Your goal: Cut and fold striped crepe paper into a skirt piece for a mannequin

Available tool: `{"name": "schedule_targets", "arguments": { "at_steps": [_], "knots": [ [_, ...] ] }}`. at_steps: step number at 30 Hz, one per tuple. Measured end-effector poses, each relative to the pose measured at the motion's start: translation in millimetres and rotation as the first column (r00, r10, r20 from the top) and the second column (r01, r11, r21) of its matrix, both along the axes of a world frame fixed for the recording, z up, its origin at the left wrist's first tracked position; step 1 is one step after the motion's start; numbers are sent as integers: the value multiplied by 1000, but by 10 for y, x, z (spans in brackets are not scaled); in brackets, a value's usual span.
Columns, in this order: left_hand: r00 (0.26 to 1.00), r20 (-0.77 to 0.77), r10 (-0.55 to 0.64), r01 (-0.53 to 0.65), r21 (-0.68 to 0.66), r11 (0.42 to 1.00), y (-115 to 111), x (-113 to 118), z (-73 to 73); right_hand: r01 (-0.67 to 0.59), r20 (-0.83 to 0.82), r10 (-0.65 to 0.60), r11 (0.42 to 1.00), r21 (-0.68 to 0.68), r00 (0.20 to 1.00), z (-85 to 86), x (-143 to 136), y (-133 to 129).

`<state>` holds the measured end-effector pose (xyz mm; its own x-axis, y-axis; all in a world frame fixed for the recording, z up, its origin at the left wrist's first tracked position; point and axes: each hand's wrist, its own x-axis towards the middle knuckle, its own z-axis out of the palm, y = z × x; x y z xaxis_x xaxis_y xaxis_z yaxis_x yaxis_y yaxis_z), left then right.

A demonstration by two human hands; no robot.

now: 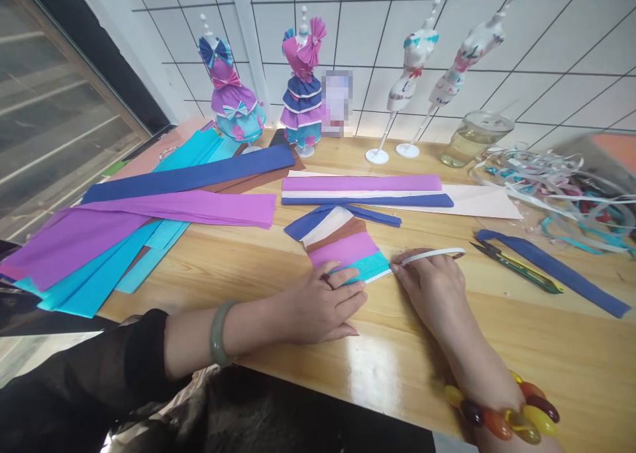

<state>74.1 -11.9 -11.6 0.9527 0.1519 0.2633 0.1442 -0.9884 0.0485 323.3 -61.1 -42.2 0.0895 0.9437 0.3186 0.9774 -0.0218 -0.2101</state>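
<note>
My left hand [328, 301] lies spread on the table, its fingertips on the lower edge of a striped crepe paper piece [345, 244]. Its bands are blue, white, brown, purple and turquoise, with a white edge at the bottom. At that edge's right end, my right hand [432, 284] is closed on a narrow white strip [434, 253], which curves up over the fingers. A thin folded blue strip [375, 215] touches the top of the striped piece. Just above lie a long purple strip [362, 183] and a blue strip [368, 201] on pale paper.
Blue [193, 171], purple [223, 209] and turquoise paper strips cover the left. Green-yellow snips [521, 267] and a blue strip [561, 274] lie right. Behind stand two dressed mannequins [231, 102], two undressed ones [412, 69] and a glass jar [472, 138], beside tangled ribbons [561, 181].
</note>
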Motion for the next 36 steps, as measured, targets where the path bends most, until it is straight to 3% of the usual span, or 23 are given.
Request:
{"name": "schedule_targets", "arguments": {
  "at_steps": [5,12,26,36],
  "knots": [
    [1000,-7,-21,21,17,1000,54,23,37,-34,-99,38,999,40,994,-20,40,15],
    [983,-49,-176,180,72,981,221,175,156,-43,-293,54,998,45,954,15,53,24],
    [979,54,-196,194,43,980,312,143,40,19,-249,-13,1000,24,968,13,36,40],
    [974,94,-205,204,16,979,329,152,-14,-46,-205,48,999,15,978,-8,118,-6]
  ]
}}
